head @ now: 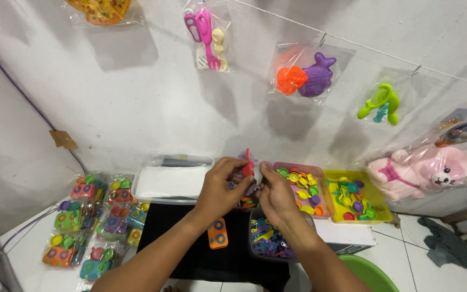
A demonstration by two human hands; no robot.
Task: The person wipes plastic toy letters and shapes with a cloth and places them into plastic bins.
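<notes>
With your left hand point(220, 186) and right hand point(277, 192) both pinched on the small red toy piece point(248, 162) at frame centre, a slackened grip could drop it into the purple-filled tray point(255, 243) below.

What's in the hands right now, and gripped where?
Both the left hand and right hand pinch a small red toy piece near its lower end; exact grip is unclear.

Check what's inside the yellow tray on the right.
The yellow tray holds small mixed-colour plastic toy pieces, piled loosely. Whatever lies beneath the pile is covered.
</notes>
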